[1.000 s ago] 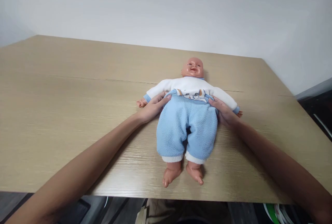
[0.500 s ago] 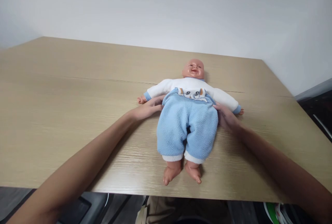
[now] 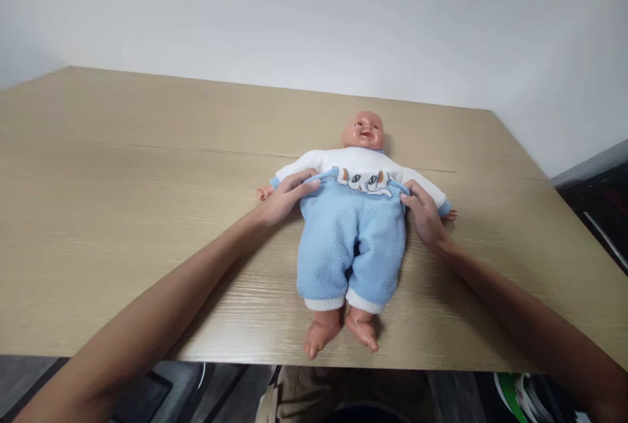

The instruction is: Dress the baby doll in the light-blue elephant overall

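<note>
A bald baby doll (image 3: 364,130) lies on its back on the wooden table, feet toward me and arms spread out. It wears a white long-sleeved top and light blue fleece pants (image 3: 326,250) with white cuffs. An animal face patch (image 3: 366,181) sits at the front of the waistband. My left hand (image 3: 289,196) pinches the waistband at the doll's side, thumb on top. At the opposite side, my right hand (image 3: 424,215) grips the other end of the waistband between thumb and fingers. The blue edge is drawn taut toward both hands.
The light wooden table (image 3: 122,214) reaches back to a white wall (image 3: 294,17). A black object (image 3: 598,201) stands beyond its right edge. Below the front edge are a grey item (image 3: 181,387) at left and a round item with a green band (image 3: 513,397) at right.
Both hands have come up from the sides of the pants onto the waistband and now grip it. The waistband is stretched outward at both sides.
</note>
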Available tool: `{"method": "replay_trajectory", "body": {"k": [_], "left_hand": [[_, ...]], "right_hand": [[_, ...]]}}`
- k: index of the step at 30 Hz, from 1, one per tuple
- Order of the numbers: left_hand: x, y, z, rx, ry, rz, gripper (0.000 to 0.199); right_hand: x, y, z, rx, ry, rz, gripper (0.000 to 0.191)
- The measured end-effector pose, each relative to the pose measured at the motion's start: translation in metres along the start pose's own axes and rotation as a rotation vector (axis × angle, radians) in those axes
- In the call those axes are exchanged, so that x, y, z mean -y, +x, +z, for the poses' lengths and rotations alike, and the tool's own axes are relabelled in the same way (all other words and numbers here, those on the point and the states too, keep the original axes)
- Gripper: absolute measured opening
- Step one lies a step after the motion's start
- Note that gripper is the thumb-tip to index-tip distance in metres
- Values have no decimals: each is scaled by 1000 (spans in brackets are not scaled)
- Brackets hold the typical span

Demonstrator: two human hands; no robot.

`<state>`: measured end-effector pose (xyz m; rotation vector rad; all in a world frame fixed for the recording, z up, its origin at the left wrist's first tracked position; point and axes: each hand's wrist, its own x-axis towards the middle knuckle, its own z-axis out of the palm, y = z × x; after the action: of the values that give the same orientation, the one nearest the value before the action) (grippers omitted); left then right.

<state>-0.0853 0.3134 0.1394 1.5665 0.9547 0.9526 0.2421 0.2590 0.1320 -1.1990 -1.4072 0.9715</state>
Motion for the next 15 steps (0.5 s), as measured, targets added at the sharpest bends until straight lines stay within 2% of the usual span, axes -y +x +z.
{"method": "replay_trajectory", "body": {"k": [3,6,9,15], "left_hand": [[-15,6,1,39,73,94,54],[-16,9,6,-12,99,92,55],[-5,5,1,-30,182,55,52],[18,-5,-29,137,242,23,47]], "right_hand": [[11,7,1,12,-29,-66,21],[7,18,2,11,76,47,18],[-7,23,-5,65,104,135,29],[-20,10,-33,309,-68,53,23]]}}
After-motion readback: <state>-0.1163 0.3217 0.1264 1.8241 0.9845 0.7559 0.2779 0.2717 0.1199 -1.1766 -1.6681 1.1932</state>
